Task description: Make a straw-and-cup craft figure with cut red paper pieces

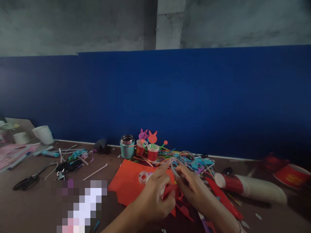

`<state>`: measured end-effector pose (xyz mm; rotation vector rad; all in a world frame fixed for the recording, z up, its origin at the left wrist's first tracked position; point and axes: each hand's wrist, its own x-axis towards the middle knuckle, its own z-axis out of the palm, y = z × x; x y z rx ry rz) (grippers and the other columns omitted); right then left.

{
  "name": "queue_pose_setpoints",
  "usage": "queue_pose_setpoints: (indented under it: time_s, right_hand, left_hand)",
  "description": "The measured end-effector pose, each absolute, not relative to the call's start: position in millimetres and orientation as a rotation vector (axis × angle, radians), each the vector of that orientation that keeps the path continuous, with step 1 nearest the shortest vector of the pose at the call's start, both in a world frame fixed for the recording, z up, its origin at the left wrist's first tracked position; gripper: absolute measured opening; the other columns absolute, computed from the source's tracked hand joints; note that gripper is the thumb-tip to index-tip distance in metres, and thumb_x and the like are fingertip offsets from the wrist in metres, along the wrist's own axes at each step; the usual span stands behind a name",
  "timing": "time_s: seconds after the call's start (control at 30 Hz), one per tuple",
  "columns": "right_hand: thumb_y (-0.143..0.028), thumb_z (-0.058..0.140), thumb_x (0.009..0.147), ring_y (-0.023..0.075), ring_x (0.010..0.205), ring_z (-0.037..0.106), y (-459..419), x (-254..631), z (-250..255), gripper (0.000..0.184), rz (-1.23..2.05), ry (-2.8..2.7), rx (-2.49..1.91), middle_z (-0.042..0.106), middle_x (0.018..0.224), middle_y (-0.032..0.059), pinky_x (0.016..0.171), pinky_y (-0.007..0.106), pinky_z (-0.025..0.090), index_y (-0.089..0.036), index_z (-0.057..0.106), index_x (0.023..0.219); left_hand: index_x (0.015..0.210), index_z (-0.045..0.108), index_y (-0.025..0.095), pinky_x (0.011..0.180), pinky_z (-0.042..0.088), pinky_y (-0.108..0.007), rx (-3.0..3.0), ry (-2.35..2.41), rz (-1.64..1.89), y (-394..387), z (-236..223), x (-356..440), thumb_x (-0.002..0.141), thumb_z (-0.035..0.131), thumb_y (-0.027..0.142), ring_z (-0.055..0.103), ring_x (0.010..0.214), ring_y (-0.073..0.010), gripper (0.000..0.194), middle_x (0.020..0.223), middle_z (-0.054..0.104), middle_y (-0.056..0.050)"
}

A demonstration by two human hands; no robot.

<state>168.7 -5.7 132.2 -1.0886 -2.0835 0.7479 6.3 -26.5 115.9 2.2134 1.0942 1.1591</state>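
My left hand [153, 194] and my right hand [194, 189] meet low in the middle, over a red paper sheet [126, 184]. Both are pinched round a thin whitish paper strip [173, 166] that curls up between the fingertips. A small red paper piece [170, 191] sits under the left fingers. A roll of clear tape [143, 177] lies on the red sheet just left of my left hand. Behind the hands stand two small red-and-white cups [153, 152] with paper bunny shapes on sticks.
A teal jar [127, 147] stands by the cups amid a heap of coloured straws and paper scraps [194, 160]. Stacked red-and-white cups [247, 187] lie on the right. Black scissors [30, 179], white cups [43, 134] and pens lie left. A blue wall [194, 97] backs the table.
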Motion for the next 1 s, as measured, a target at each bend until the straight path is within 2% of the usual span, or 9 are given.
queue_pose_setpoints:
  time_s: [0.13, 0.27, 0.47, 0.57, 0.7, 0.8, 0.87, 0.93, 1.0]
  right_hand:
    - [-0.024, 0.037, 0.087, 0.0134, 0.056, 0.051, -6, 169, 132, 0.008, 0.692, -2.093, -1.112, 0.054, 0.065, -0.0021, 0.050, 0.023, 0.034, -0.021, 0.043, 0.083]
    - [-0.023, 0.037, 0.087, 0.0132, 0.056, 0.051, -7, 170, 131, 0.007, 0.696, -2.090, -1.107, 0.055, 0.067, -0.0016, 0.050, 0.023, 0.035, -0.021, 0.044, 0.086]
    - [-0.025, 0.037, 0.086, 0.0118, 0.053, 0.047, -9, 168, 134, 0.010, 0.724, -2.070, -1.130, 0.050, 0.061, -0.0033, 0.048, 0.022, 0.033, -0.021, 0.046, 0.082]
    - [-0.028, 0.035, 0.088, 0.0116, 0.055, 0.047, -11, 167, 137, 0.016, 0.796, -2.031, -1.105, 0.050, 0.064, -0.0024, 0.047, 0.021, 0.033, -0.020, 0.048, 0.086]
    - [-0.028, 0.036, 0.088, 0.0111, 0.058, 0.048, -15, 166, 142, 0.016, 0.835, -2.008, -1.079, 0.054, 0.067, -0.0016, 0.050, 0.021, 0.036, -0.019, 0.049, 0.086]
    - [-0.027, 0.038, 0.088, 0.0114, 0.058, 0.049, -17, 165, 144, 0.014, 0.827, -2.012, -1.068, 0.056, 0.067, -0.0018, 0.050, 0.021, 0.037, -0.020, 0.049, 0.083]
    - [-0.027, 0.039, 0.087, 0.0119, 0.058, 0.050, -19, 164, 145, 0.013, 0.803, -2.014, -1.062, 0.056, 0.067, -0.0013, 0.051, 0.022, 0.038, -0.020, 0.049, 0.084]
    - [-0.025, 0.040, 0.086, 0.0123, 0.059, 0.051, -20, 162, 145, 0.012, 0.787, -2.022, -1.038, 0.058, 0.070, 0.0000, 0.052, 0.022, 0.040, -0.019, 0.051, 0.087]
    - [-0.023, 0.040, 0.086, 0.0119, 0.059, 0.051, -22, 162, 145, 0.012, 0.770, -2.047, -1.026, 0.059, 0.070, 0.0005, 0.052, 0.022, 0.040, -0.019, 0.052, 0.088]
  left_hand:
    - [0.066, 0.049, 0.021, 0.092, 0.041, -0.043, 2.202, 1.072, 1.189, -28, 119, 7, 0.068, 0.049, 0.008, 0.042, 0.119, -0.0271, 0.014, 0.124, 0.052, -0.011]
    - [0.066, 0.050, 0.020, 0.090, 0.042, -0.044, 2.120, 1.084, 1.239, -27, 122, 7, 0.065, 0.049, 0.005, 0.047, 0.114, -0.0267, 0.015, 0.125, 0.050, -0.011]
    - [0.064, 0.046, 0.020, 0.086, 0.043, -0.037, 1.875, 0.984, 1.348, -23, 123, 7, 0.063, 0.044, 0.003, 0.054, 0.100, -0.0210, 0.017, 0.102, 0.059, -0.008]
    - [0.060, 0.042, 0.020, 0.075, 0.046, -0.033, 1.703, 0.947, 1.366, -23, 125, 6, 0.062, 0.044, 0.007, 0.057, 0.085, -0.0196, 0.013, 0.088, 0.060, -0.006]
    - [0.057, 0.033, 0.021, 0.055, 0.044, -0.026, 1.370, 0.854, 1.335, -22, 128, 7, 0.063, 0.041, 0.010, 0.057, 0.060, -0.0133, 0.015, 0.075, 0.059, -0.003]
    - [0.067, 0.035, 0.023, 0.052, 0.043, -0.025, 1.309, 0.848, 1.356, -21, 127, 7, 0.065, 0.038, 0.009, 0.055, 0.056, -0.0121, 0.014, 0.070, 0.059, 0.001]
    - [0.084, 0.042, 0.023, 0.053, 0.045, -0.026, 1.412, 0.933, 1.368, -20, 125, 6, 0.069, 0.037, 0.009, 0.055, 0.058, -0.0130, 0.021, 0.072, 0.059, 0.001]
    - [0.101, 0.045, 0.022, 0.061, 0.047, -0.029, 1.625, 1.062, 1.379, -19, 122, 4, 0.076, 0.038, 0.012, 0.058, 0.069, -0.0152, 0.028, 0.080, 0.060, -0.002]
    - [0.105, 0.050, 0.022, 0.074, 0.046, -0.033, 1.901, 1.172, 1.404, -18, 119, 2, 0.080, 0.043, 0.017, 0.057, 0.084, -0.0182, 0.026, 0.090, 0.061, -0.006]
